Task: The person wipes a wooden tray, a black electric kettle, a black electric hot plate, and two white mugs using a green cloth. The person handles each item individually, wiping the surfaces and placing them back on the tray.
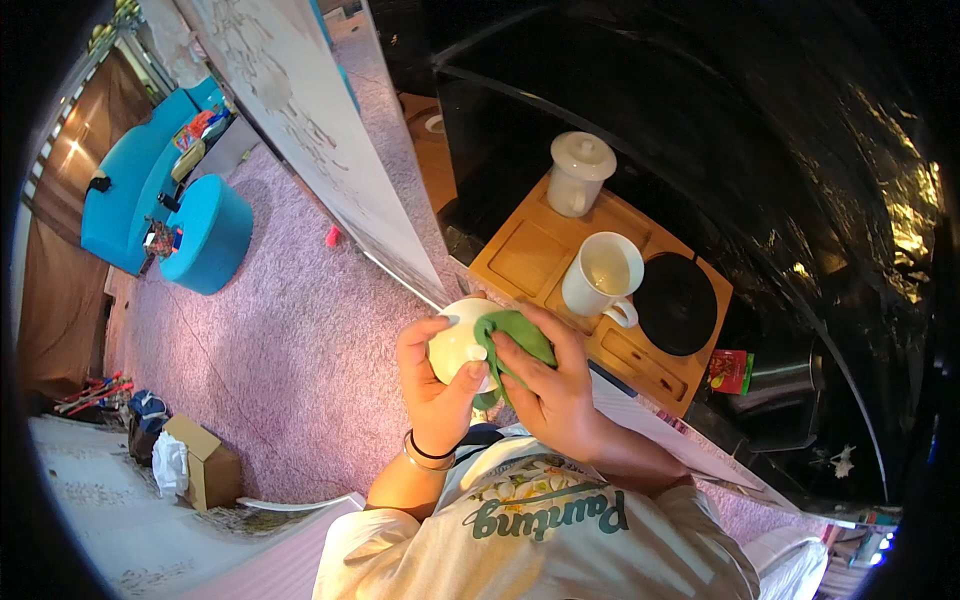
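Note:
My left hand (439,382) grips a round white ceramic lid (454,345) by its edge, with the knob facing up near my thumb. In my right hand (551,375) is a folded green cloth (525,337), pressed against the lid's right side. Just beyond my hands, a white lidless mug (604,274) stands upright on a wooden tray (525,259), its handle towards me. A second white mug (576,180) with its lid on stands at the tray's far corner. The cloth and my fingers hide part of the lid I hold.
On the tray's right sits a round black plate (670,304). Beside it lie a red and green packet (730,371) and a shiny metal container (776,382). A white panel (300,112) rises at the left. Farther off are a blue ottoman (210,232) and a cardboard box (210,469).

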Demonstrator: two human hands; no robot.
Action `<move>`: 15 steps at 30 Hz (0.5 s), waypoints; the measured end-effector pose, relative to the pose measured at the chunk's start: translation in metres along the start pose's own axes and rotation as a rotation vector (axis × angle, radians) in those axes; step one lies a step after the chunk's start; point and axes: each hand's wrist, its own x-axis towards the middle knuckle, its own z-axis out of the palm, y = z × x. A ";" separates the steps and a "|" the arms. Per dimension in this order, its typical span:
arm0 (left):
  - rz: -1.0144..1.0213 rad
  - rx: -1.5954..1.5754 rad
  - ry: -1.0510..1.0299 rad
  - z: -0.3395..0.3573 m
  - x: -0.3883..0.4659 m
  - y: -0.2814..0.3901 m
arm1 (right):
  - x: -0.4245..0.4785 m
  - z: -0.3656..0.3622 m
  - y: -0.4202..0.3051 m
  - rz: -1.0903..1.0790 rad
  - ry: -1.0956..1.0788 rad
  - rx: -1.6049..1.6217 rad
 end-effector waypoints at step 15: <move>-0.241 -0.002 -0.189 -0.016 0.005 0.013 | 0.023 -0.012 0.018 0.055 -0.148 0.321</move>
